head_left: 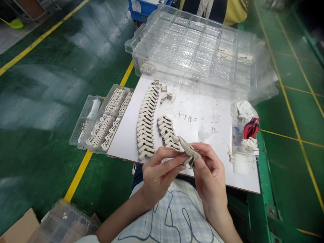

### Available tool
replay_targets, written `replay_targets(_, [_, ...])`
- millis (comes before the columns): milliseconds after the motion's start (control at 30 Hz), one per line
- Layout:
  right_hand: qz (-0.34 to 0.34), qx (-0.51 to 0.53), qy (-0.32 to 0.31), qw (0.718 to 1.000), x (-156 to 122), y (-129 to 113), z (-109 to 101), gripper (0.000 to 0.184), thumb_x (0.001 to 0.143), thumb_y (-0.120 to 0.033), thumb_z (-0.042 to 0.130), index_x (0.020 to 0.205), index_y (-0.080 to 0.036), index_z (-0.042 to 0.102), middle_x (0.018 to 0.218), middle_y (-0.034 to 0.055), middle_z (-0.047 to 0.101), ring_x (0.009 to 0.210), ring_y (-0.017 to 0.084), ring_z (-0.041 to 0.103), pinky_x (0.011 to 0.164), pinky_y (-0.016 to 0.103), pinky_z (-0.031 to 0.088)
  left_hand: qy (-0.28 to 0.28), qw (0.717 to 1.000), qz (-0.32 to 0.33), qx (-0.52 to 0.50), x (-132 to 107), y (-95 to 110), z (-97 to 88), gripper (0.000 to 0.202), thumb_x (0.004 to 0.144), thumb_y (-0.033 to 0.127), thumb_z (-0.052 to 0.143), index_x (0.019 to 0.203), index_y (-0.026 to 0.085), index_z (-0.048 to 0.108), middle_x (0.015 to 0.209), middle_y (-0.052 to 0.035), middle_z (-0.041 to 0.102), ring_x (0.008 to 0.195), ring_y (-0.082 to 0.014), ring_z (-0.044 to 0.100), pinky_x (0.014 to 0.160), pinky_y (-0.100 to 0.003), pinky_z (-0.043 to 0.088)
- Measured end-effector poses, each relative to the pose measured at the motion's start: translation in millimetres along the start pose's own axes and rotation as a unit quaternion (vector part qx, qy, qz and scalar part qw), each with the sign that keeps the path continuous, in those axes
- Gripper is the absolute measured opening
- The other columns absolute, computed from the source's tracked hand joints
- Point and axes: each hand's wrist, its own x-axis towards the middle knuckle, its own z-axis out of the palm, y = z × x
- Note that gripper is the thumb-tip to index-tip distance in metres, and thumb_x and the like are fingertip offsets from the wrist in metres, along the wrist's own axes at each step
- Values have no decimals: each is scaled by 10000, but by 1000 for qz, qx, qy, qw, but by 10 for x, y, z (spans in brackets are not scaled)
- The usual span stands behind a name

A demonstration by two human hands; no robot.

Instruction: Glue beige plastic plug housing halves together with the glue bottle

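Through the head camera I have a pale piece raised above the near edge of the white counter, just in front of the body. My left hand pinches it from one side, my right hand from the other; the grip is closed on it in both. I judge the step in hand to be fine fingertip work on this one piece, near the lower end of the short row; the long row lies left of that. The next move calls, I think, for steady pressure from both sides, since it looks small and could slip.

As for writing, I make out "CUTE" on the shirt, partly hidden. The label on the blue bin is too small to read, and I find no brand.
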Motion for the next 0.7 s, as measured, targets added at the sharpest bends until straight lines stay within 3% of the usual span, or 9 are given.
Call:
replay_targets(167, [-14, -19, 36, 999, 4, -10, -16, 269, 847, -405, 758, 1080, -287, 695, 991, 38, 661, 917, 185, 651, 838, 317, 564, 9, 1000, 3, 1, -12, 22, 31, 371, 903, 133, 680, 1244, 279, 707, 1011, -47, 742, 937, -168, 710, 795, -296, 625])
replay_targets(267, [-3, -31, 12, 999, 16, -21, -16, 282, 855, -433, 743, 1083, -277, 685, 968, 39, 667, 898, 186, 658, 810, 315, 576, 24, 1000, -7, -8, -9, 34, 58, 353, 903, 131, 680, 1221, 277, 722, 1005, -41, 737, 947, -164, 710, 815, -291, 623])
replay_targets(467, [-37, -63, 22, 997, 30, -19, -10, 254, 842, -326, 770, 1083, -296, 694, 990, 22, 677, 924, 172, 658, 866, 300, 560, 42, 999, -21, -13, -15, 14, 85, 367, 895, 125, 690, 1221, 290, 720, 1013, -30, 731, 963, -158, 711, 838, -286, 619])
replay_targets(700, [49, -1, -47, 998, 57, 45, -152, 255, 879, -429, 719, 1077, -271, 695, 902, 30, 659, 819, 159, 607, 711, 255, 519, -14, 1000, -13, -8, 18, -48, 34, 363, 878, 146, 713, 1216, 277, 726, 1002, -42, 749, 952, -169, 713, 821, -281, 618])
